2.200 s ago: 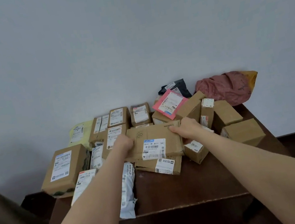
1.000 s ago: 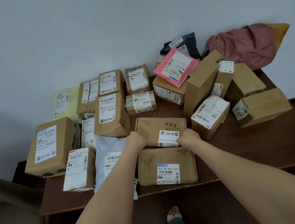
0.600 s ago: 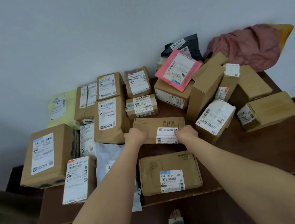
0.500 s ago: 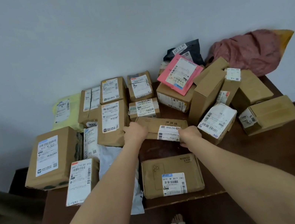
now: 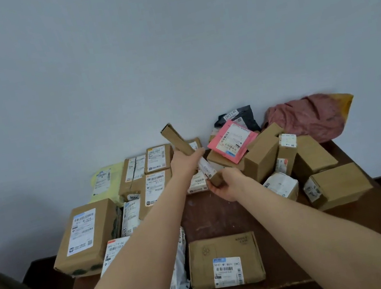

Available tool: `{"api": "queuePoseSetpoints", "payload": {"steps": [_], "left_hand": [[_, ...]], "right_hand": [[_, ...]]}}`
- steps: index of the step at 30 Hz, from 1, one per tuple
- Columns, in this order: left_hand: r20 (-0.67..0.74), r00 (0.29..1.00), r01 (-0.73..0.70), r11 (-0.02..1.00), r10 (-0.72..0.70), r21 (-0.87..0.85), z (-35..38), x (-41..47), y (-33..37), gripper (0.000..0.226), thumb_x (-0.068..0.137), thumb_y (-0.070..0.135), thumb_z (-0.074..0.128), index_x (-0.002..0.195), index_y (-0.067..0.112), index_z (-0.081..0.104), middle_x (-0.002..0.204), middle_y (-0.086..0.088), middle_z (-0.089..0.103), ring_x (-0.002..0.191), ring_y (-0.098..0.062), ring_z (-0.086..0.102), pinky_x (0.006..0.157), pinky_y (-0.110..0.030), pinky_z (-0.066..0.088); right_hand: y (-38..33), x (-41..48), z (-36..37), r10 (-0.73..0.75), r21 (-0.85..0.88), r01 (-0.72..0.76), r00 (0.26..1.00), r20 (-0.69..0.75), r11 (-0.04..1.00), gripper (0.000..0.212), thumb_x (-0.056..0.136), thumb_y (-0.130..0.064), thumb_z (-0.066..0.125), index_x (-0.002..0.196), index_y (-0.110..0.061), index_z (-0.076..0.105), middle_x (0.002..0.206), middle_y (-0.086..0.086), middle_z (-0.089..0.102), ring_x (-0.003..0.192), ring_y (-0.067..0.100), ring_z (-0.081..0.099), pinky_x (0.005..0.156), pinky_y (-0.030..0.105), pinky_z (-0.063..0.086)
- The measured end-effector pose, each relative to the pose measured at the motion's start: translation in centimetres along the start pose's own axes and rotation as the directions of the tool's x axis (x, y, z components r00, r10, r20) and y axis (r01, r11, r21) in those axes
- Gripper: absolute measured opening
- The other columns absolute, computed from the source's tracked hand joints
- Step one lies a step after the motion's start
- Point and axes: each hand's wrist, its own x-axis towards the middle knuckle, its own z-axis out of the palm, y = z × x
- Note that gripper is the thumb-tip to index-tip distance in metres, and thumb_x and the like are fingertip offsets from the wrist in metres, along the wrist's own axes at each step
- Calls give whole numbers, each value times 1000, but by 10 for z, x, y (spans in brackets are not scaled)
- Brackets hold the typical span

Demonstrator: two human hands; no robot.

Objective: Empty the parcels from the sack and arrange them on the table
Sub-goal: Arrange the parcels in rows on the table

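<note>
Flat brown parcel (image 5: 180, 141), held clear of the table (image 5: 221, 217) and tilted steeply on edge, upper end toward the wall. The left hand (image 5: 186, 164) wraps its fingers round the parcel's mid-length. The right hand (image 5: 226, 185) cups the lower end from beneath, fingers curled about it. Both hands are closed on this one parcel and hold nothing else.

Directly below the lower end lies a small labelled box (image 5: 197, 184), part of the rows along the table's far edge. Just to the right, a pink mailer (image 5: 231, 141) rests aslant on a brown box, beside a cluster of cartons (image 5: 264, 157), some of them leaning. Toward the person comes a bare patch of table, then a flat carton (image 5: 225, 262) at the near edge and a white poly mailer (image 5: 180, 284) overhanging that edge. The reddish sack (image 5: 306, 117) lies crumpled at the far right corner, apparently emptied.

Hazards, as judged:
- The parcel is thin and held aslant, so it may twist or slip onto the row below.
- A swing to the right could dislodge the pink mailer or topple the leaning cartons.
- A brushing forearm could drag the overhanging mailer off the table.
</note>
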Motion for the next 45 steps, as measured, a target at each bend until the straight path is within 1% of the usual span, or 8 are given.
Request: {"api": "queuePoseSetpoints", "payload": {"steps": [4,12,16,25,31,38,42,45], "left_hand": [[-20,979,-192,952,202,237,1,-8,25,22,87,28,60,102,13,64,96,-4,68,91,-22,64,77,-34,54],[271,815,-490,359,513,794,14,-30,52,31,90,29,53,120,21,56,108,-3,62,102,-26,60,74,-36,47],[406,796,-598,477,450,644,20,-28,57,57,84,25,61,139,25,47,143,3,46,130,-19,43,103,-38,41],[-51,990,-111,942,134,317,3,-26,66,71,94,30,54,150,6,16,141,-17,44,121,-31,52,96,-37,43],[-10,987,-158,984,159,83,0,-18,60,44,92,28,58,132,13,51,120,-6,65,100,-21,65,91,-43,53],[-69,979,-183,975,193,124,-14,-9,62,39,95,22,53,132,11,50,122,-8,63,106,-25,63,93,-43,52],[-140,980,-111,974,141,199,-27,-5,52,37,98,21,46,133,12,51,122,-7,63,105,-26,62,90,-39,52],[-182,981,-24,973,67,231,-36,0,33,34,99,20,39,129,16,55,118,-5,66,100,-27,64,88,-42,53]], "right_hand": [[-21,-23,4,-110,-186,119,992,58,975,34,95,-26,56,125,-12,54,130,12,57,123,32,53,96,37,49],[-64,-54,-3,-312,-150,391,870,381,908,71,69,-41,82,130,-20,52,119,4,65,112,24,61,99,47,47],[-78,-62,-15,-408,54,406,893,187,912,8,94,-9,58,101,-11,58,91,9,66,86,27,66,77,40,56],[-93,-62,-31,-411,182,390,907,92,903,35,96,-1,50,131,-4,46,96,15,66,96,31,64,91,46,52],[-94,-67,-29,-404,190,382,910,94,904,30,97,-2,49,127,-7,48,93,15,66,105,33,63,93,47,51],[-95,-68,-30,-490,-3,490,871,-36,872,52,87,-10,69,133,-10,44,121,14,62,90,25,66,74,33,55],[-89,-65,-32,-719,-628,510,685,-118,588,63,91,-20,65,145,-18,34,138,6,50,103,21,58,59,25,41],[-76,-51,-26,-693,-838,414,718,61,356,32,92,-18,60,123,-19,57,123,1,62,99,18,59,60,24,45]]}}
